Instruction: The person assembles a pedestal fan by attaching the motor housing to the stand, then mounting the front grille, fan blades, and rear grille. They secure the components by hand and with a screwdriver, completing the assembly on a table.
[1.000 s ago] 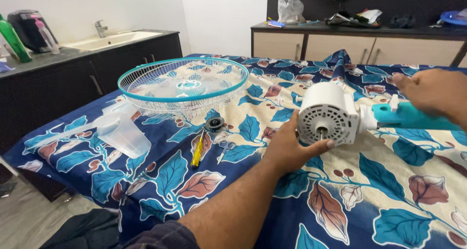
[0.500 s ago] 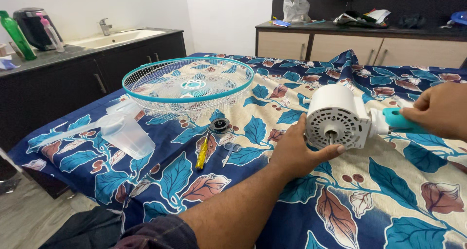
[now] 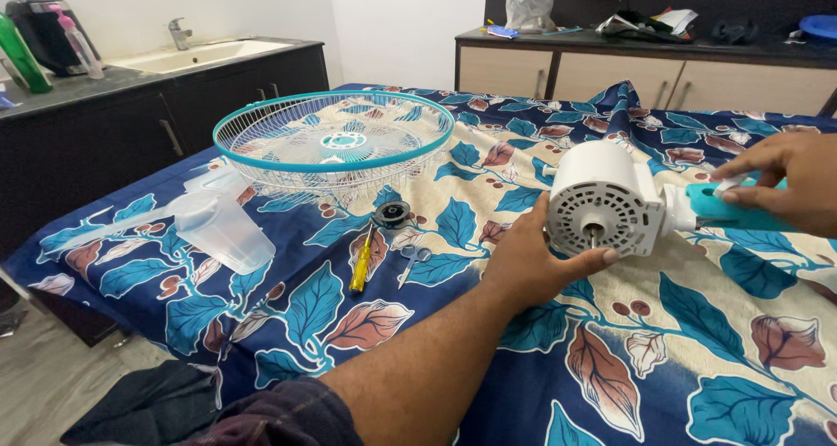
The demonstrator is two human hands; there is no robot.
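A white fan motor housing with a short shaft lies on its side on a leaf-patterned cloth, joined to a teal fan neck. My left hand cups the underside of the motor's vented face, thumb along its lower edge. My right hand rests on top of the teal neck, fingers curled around it. A teal and white wire fan guard sits farther left on the cloth.
A clear plastic fan blade, a yellow-handled screwdriver, a black round nut and small scissors lie between guard and motor. A dark counter with a sink stands left; a cluttered sideboard is behind.
My right hand slid along the teal neck toward the motor and settled over it. The left hand has kept its hold under the motor, which shifted slightly.
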